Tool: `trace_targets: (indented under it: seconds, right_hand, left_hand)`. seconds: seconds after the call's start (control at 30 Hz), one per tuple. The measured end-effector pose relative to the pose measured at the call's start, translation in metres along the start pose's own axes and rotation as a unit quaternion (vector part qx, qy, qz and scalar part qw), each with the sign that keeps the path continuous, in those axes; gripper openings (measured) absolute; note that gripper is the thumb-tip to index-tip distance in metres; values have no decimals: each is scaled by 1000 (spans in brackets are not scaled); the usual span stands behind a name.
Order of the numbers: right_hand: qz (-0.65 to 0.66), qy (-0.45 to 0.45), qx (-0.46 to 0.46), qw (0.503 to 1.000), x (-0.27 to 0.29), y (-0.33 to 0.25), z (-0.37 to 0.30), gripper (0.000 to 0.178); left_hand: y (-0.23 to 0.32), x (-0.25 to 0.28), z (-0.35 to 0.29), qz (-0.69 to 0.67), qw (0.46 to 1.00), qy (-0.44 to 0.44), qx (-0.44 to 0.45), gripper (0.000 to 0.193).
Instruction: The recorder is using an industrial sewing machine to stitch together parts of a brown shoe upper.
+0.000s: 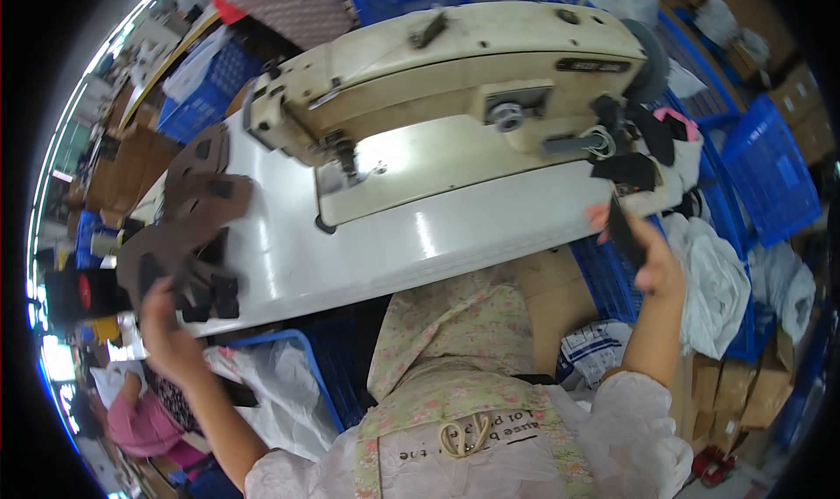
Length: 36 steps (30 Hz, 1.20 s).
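A cream sewing machine (411,88) stands on a white tabletop (376,254) in front of me. My right hand (656,258), off the table's right end, grips a small flat black piece (624,232), perhaps fabric or leather, between thumb and fingers. At the table's left end, my left hand (169,333) is at the near edge of a spread of brown cut pieces (162,245), some with dark patches. Its fingers are smeared by motion, so whether they hold a piece cannot be made out. More black pieces (623,171) lie at the table's right end, beside the machine.
A blue crate (311,359) with white plastic bags (280,385) sits below the table's left front edge. To the right are blue crates (770,171), white bags (709,263) and cardboard boxes (735,390). Another person in pink (144,420) is at the lower left.
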State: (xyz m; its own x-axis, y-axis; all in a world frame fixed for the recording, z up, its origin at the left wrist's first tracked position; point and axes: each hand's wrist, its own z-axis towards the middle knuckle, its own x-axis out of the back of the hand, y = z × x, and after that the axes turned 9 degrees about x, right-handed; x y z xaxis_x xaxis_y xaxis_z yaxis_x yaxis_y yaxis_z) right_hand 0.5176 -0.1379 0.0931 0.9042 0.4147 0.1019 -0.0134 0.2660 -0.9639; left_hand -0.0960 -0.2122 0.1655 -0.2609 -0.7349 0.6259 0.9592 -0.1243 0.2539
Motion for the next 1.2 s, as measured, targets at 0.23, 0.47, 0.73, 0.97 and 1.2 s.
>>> trace_targets:
  seconds: [0.23, 0.47, 0.73, 0.97, 1.2]
  right_hand:
    - [282, -253, -40, 924, -138, 61, 32, 94]
    - [441, -149, -138, 874, -170, 60, 22, 100]
    - [557, -46, 13, 829, -160, 94, -24, 97]
    - [280, -4, -190, 941, -155, 57, 12, 86]
    - [188, -14, -181, 965, -102, 41, 54, 84]
  left_hand:
    - [142, -74, -39, 145, 960, -236, -49, 9]
    - [161, -107, -43, 38, 986, -163, -24, 28]
    - [158, -133, -49, -61, 975, -169, 128, 29]
    - [91, -149, -25, 12, 942, -334, 7, 33]
    - [32, -156, -47, 216, 869, -424, -137, 88]
